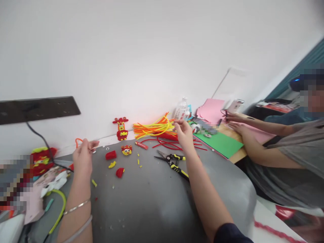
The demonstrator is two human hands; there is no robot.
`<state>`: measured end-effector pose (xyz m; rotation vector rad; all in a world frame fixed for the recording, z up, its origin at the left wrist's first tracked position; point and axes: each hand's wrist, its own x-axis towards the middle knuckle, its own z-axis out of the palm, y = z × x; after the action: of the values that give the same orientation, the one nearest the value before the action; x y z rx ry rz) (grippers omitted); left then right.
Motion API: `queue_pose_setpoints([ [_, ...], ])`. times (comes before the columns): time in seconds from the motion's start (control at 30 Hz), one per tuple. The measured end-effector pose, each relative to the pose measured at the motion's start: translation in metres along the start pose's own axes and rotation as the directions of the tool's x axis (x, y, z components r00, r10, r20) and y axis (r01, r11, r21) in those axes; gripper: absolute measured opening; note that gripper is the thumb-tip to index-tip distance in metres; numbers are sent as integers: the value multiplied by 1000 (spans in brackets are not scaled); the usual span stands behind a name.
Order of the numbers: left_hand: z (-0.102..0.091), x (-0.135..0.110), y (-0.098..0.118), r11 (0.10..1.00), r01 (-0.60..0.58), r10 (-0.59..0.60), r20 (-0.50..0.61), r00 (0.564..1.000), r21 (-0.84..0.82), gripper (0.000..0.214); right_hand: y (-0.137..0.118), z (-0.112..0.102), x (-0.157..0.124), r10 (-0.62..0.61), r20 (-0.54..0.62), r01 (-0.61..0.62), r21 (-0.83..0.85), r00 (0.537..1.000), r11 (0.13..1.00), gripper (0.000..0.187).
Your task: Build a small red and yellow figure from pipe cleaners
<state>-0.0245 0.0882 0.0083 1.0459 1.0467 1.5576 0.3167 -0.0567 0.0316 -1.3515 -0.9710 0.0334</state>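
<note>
My left hand (pixel 83 157) is raised at the left with its fingers pinched. A bent orange pipe cleaner (pixel 79 139) shows right behind it; whether the fingers grip it is unclear. My right hand (pixel 184 133), also pinched, is in front of a bundle of yellow and orange pipe cleaners (pixel 149 130); anything between its fingertips is too small to make out. Between the hands lie a small face with googly eyes (pixel 127 150), a red fuzzy roll (pixel 110 155), a red rounded piece (pixel 120 172) and a yellow piece (pixel 112 164). A red and yellow figure (pixel 122 130) stands against the wall.
Open yellow-black pliers-like cutters (pixel 177 163) lie beside my right forearm, near red pipe cleaners (pixel 165 143). Clear bottles (pixel 181 108) stand behind. A pink glue gun (pixel 31 202) and clutter fill the left. At right, a co-worker's hands (pixel 234 123) work over green paper (pixel 222 143) and pink sheets.
</note>
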Motion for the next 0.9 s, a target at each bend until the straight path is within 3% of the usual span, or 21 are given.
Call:
queue_pose_setpoints([
  [0.07, 3, 2, 1, 982, 90, -101, -56, 993, -166, 28, -1, -23, 2, 93, 253, -16, -289, 963, 957, 21],
  [0.1, 4, 1, 3, 968, 123, -141, -71, 987, -219, 19, -1, -30, 1, 168, 379, 14, -433, 910, 901, 20],
  [0.17, 6, 0, 5, 950, 166, -192, -74, 979, -266, 5, -1, -35, -3, 308, 503, 93, -625, 808, 775, 15],
  [0.2, 7, -1, 6, 946, 180, -206, -72, 976, -271, 6, -1, -34, -5, 351, 508, 114, -678, 786, 726, 11],
  [0.27, 8, -3, 7, 944, 193, -220, -71, 973, -268, 9, 0, -27, -10, 394, 464, 115, -749, 793, 652, 4],
  [0.37, 11, -7, 9, 947, 180, -206, -73, 976, -266, 8, -2, -20, -11, 417, 405, 124, -822, 814, 555, 9],
  [0.5, 15, -9, 8, 953, 140, -155, -34, 987, -267, 18, -20, -31, 0, 339, 363, 150, -842, 868, 518, 4],
  [0.57, 16, -10, 6, 958, 111, -117, -7, 993, -264, 22, -33, -42, 7, 229, 342, 160, -808, 911, 567, 8],
  [0.63, 17, -10, 4, 961, 87, -89, 5, 996, -264, 26, -45, -48, 13, 33, 267, 160, -666, 963, 728, 12],
  [0.7, 17, -10, 2, 958, 86, -83, 22, 996, -273, 28, -55, -46, 16, -51, 177, 122, -420, 983, 899, 22],
  [0.77, 18, -11, 1, 953, 97, -80, 72, 994, -288, 28, -62, -33, 14, 8, 185, 17, -136, 983, 991, 30],
  [0.9, 22, -18, 4, 948, 107, -43, 215, 976, -299, 31, -69, 21, 1, 107, 408, -204, 204, 907, 957, 42],
])
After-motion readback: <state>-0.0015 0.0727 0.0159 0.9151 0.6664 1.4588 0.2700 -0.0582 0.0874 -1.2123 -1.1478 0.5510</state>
